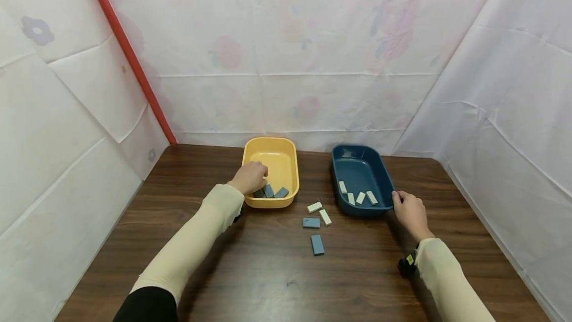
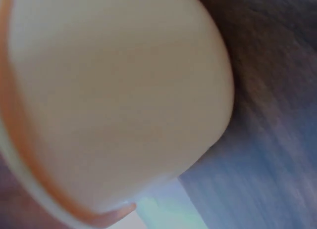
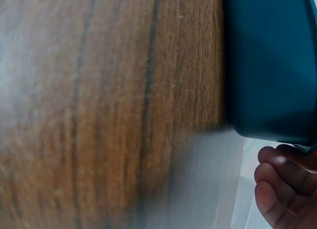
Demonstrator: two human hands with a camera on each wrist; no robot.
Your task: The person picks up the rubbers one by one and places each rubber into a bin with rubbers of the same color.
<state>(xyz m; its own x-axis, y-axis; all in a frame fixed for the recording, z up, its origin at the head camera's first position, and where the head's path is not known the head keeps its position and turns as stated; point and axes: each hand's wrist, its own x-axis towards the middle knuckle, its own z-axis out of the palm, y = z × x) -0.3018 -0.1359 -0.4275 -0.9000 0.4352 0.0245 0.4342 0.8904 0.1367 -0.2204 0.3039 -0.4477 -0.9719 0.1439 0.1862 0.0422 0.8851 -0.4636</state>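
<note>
My left hand (image 1: 251, 178) reaches over the near left rim of the yellow tray (image 1: 292, 163), its fingertips hidden behind the hand. Just below it, several blue-grey blocks (image 1: 281, 193) lie in the tray's near end. Whether the left fingers hold a block I cannot tell. At the near right corner of the dark blue tray (image 1: 364, 168), my right hand (image 1: 408, 212) pinches the rim between thumb and curled fingers. Several cream blocks (image 1: 360, 198) lie inside that tray. The left wrist view is filled by the yellow tray's outer wall (image 2: 124, 90).
Between the trays and nearer me, two cream blocks (image 1: 325, 217) and two blue-grey blocks (image 1: 317, 245) lie on the dark wooden table (image 1: 268, 272). White patterned sheets (image 1: 286, 63) hang behind and at both sides, with a red strip (image 1: 129, 53) at the left corner.
</note>
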